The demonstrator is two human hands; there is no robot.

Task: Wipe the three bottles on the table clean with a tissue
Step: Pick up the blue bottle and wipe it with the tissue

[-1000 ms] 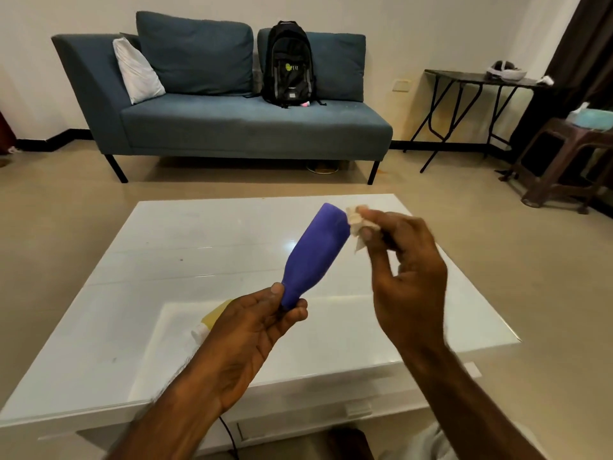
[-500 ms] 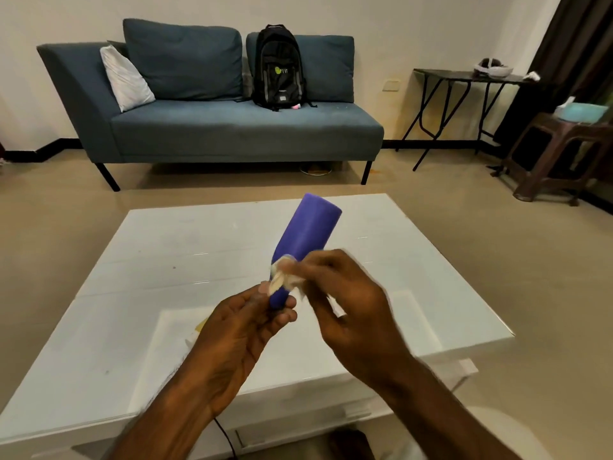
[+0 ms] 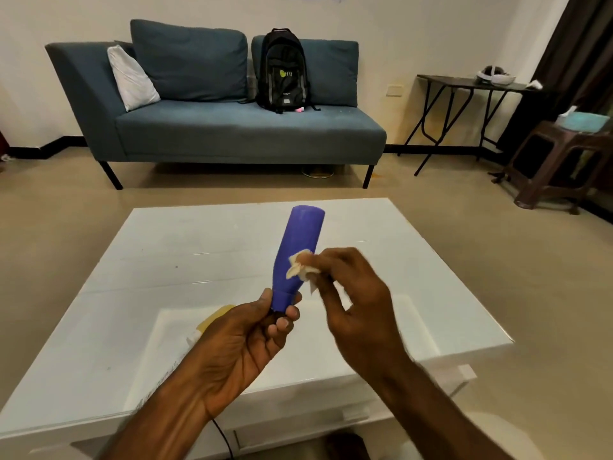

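Observation:
A purple bottle (image 3: 298,250) is held upside down above the white table (image 3: 159,260), its flat base pointing up and away. My left hand (image 3: 245,343) grips its neck end from below. My right hand (image 3: 355,303) pinches a crumpled white tissue (image 3: 302,267) against the lower right side of the bottle. A yellowish bottle (image 3: 212,318) lies on the table behind my left hand, mostly hidden by it. A third bottle is not visible.
A blue sofa (image 3: 232,127) with a black backpack (image 3: 282,71) stands beyond the table. A dark folding table (image 3: 464,88) and a brown stool (image 3: 560,161) with a tissue box are at the right. A black cable hangs below the table's near edge.
My right hand with the tissue went from the bottle's upper end down to its neck, then back up to the lower side. The bottle tipped more upright.

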